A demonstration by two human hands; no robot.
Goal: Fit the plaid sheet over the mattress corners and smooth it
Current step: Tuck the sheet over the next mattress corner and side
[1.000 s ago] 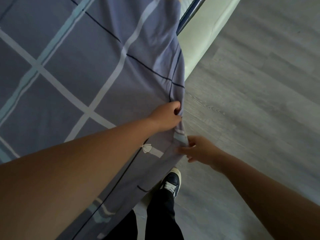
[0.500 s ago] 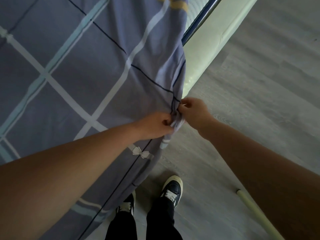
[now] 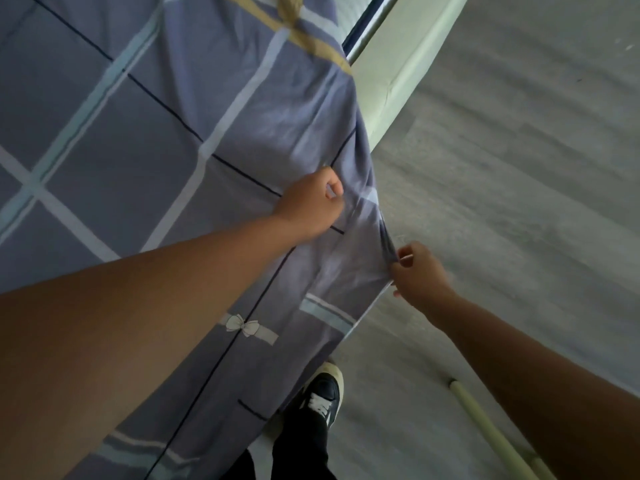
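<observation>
Hands — plaid sheet between

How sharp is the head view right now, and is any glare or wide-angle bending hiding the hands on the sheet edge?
Head view: soft daylight, no glare; the floor is smeared by motion blur, the plaid sheet moderately sharp. Wide-angle bending curves the pale bed frame. Left hand and right hand both read clearly, pinching the sheet edge.

Purple-blue plaid sheet, pale and mustard stripes; grey floor.
</observation>
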